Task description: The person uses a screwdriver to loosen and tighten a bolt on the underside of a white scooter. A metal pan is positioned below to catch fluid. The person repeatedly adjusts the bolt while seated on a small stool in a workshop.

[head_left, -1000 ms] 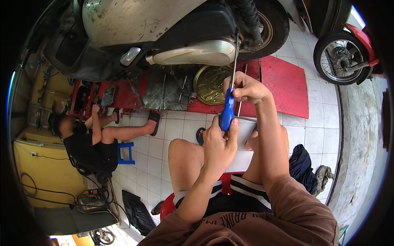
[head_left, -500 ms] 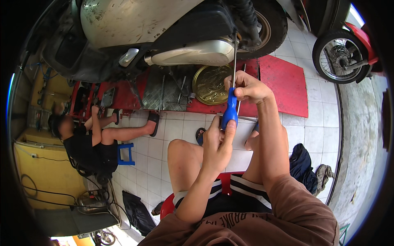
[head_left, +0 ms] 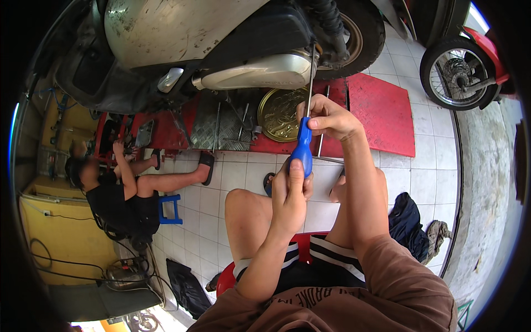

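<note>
A long screwdriver with a blue handle (head_left: 303,145) reaches up to the scooter, its shaft meeting the body beside the silver engine cover (head_left: 254,74) near the rear wheel (head_left: 370,41). My left hand (head_left: 290,196) is closed round the lower end of the handle, thumb along it. My right hand (head_left: 331,122) pinches the screwdriver where handle and shaft join. Below the scooter is a red lift platform (head_left: 381,116) with a round golden tray (head_left: 272,127) and several metal rods on it; the screwdriver's exact contact point is too small to make out.
At left, a co-worker (head_left: 116,199) sits by a blue stool (head_left: 171,213), hands at red parts. A red motorbike's front wheel (head_left: 459,74) stands upper right beside a wall (head_left: 487,182). Dark cloths (head_left: 406,227) and a black bag (head_left: 185,282) lie on the tiles.
Both my hands and the screwdriver have shifted slightly left. My left thumb has moved further over the handle, and that wrist is turned a little. The co-worker's hands have moved slightly.
</note>
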The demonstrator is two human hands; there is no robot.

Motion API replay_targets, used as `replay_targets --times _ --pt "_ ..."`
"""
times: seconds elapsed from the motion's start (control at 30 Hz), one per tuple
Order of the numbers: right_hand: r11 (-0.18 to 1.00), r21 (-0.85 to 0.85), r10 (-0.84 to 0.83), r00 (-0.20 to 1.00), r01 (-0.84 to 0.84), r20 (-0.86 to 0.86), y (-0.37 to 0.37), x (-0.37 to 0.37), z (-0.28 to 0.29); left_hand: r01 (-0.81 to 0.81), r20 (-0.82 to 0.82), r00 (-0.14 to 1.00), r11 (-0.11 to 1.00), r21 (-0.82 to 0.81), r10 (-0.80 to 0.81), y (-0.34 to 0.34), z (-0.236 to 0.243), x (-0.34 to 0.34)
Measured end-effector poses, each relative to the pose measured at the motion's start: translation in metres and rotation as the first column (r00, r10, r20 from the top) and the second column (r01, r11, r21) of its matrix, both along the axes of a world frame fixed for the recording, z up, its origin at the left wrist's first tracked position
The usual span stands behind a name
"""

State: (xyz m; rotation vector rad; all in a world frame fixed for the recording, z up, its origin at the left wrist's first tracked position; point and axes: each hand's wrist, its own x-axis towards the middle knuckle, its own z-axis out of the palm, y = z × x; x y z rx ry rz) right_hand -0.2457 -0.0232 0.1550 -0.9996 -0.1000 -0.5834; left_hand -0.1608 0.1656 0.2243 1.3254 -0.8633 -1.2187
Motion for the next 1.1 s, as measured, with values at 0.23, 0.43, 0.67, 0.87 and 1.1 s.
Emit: replay_targets --times 0.23,0.43,0.67,0.87,1.1 --pt "0.999 -0.042 -0.023 0.992 0.028 0.125 0.003 0.006 0.003 0.007 -0.196 0.981 0.999 0.036 0.0 0.002 0.007 0.003" --pt "0.999 -0.022 -0.035 0.994 0.038 0.099 -0.001 0.006 -0.002 -0.016 0.531 0.847 1.0 -0.018 0.023 0.001 0.018 0.003" --pt "1.0 0.004 -0.028 0.993 0.028 0.116 0.011 0.013 0.011 -0.004 -0.346 0.936 0.986 0.165 0.062 0.004 0.002 0.009" --pt "0.999 -0.035 0.009 0.991 -0.005 0.133 -0.005 0.008 -0.014 -0.06 0.504 0.858 0.994 -0.096 0.1 -0.001 0.01 -0.002" --pt "0.999 -0.014 -0.028 0.995 0.029 0.092 0.011 0.01 0.009 -0.14 -0.075 0.986 0.985 0.097 0.147 0.005 0.002 -0.003"
